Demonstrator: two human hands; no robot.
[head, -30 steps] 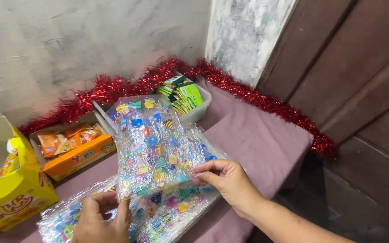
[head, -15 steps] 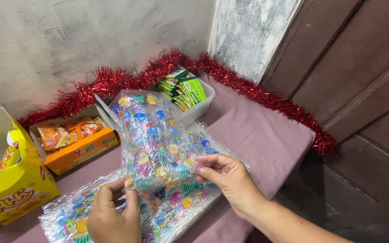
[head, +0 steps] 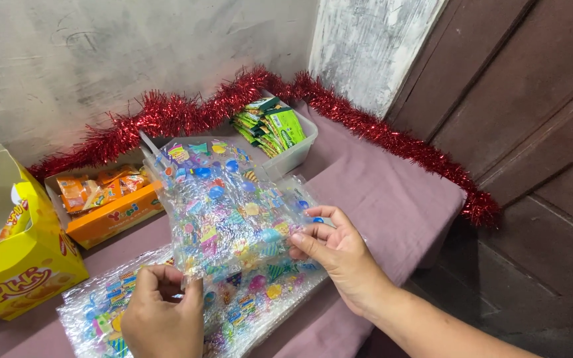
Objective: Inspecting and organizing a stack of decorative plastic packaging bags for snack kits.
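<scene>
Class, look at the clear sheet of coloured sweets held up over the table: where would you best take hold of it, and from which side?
Probably the bottom edge of the sheet of sweets, from the near side: it is floppy and stands tilted, and the left hand and right hand pinch it there.

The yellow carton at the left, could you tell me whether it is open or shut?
Open: the yellow carton has its top flap raised, showing the pale inside.

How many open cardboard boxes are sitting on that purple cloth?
2. A yellow box stands at the far left edge, and an orange box of snack packets sits beside it against the red tinsel. Others may lie outside the view.
</scene>
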